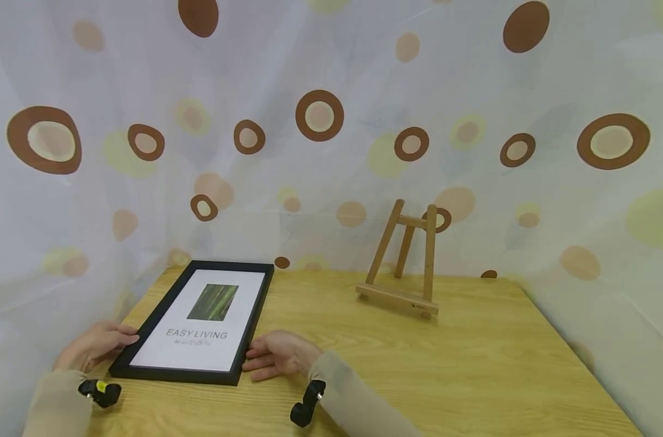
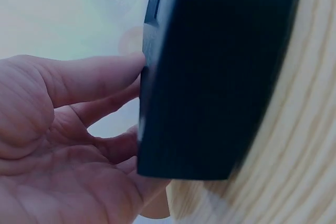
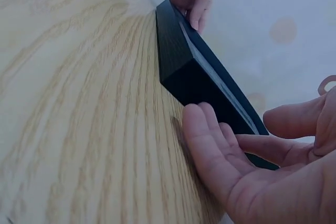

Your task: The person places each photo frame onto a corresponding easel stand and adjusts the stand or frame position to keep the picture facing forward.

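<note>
Your L hand (image 1: 96, 347) (clamped or not, can't tell) & straight-fingered R hand (image 1: 282, 355) touch the black rectangular picture frame (image 1: 195, 326); contact's done, lift prob isn't; tan wooden easel (image 1: 394, 297) stands bare.

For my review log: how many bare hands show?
2: bare left hand at the left edge of the black rectangular picture frame; bare right hand at its right edge.

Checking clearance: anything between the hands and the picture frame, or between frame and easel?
No object visible. The left hand and right hand are at opposite edges of the picture frame; toward the easel, past the right hand, only tabletop shows.
</note>
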Tool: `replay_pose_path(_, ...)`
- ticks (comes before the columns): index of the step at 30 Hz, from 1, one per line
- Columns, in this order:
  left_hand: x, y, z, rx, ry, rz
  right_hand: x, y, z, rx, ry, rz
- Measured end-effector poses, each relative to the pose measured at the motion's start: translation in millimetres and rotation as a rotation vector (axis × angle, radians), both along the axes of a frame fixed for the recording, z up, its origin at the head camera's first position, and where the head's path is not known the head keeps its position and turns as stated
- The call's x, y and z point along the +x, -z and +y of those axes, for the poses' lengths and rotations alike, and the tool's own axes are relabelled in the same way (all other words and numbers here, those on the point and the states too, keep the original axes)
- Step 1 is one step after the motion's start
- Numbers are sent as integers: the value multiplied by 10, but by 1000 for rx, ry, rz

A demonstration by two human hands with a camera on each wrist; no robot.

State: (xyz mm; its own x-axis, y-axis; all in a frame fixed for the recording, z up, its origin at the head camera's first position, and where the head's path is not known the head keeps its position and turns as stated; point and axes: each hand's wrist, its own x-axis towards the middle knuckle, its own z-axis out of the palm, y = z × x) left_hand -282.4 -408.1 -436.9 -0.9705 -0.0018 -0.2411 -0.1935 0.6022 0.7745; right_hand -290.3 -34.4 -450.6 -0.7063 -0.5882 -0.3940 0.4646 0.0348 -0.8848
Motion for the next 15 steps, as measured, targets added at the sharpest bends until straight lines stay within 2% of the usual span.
replay_pose_path(3,18,-1,-17,50,-10,-16,11,-10,6,-7,25,-9)
replay_pose_path(5,27,-1,-36,110,-19,-24,16,-23,3,-16,47,-3)
replay_pose_path(7,43,6,-66,188,1,-22,19,-34,-2,-28,73,2)
replay_pose_path(8,55,13,-88,237,26,-29,23,-33,-5,-38,84,-1)
replay_pose_path(13,109,46,-176,600,150,-131,43,-14,-18,-91,137,-37)
replay_pose_path(15,116,55,-194,708,171,-176,47,5,-27,-111,155,-55)
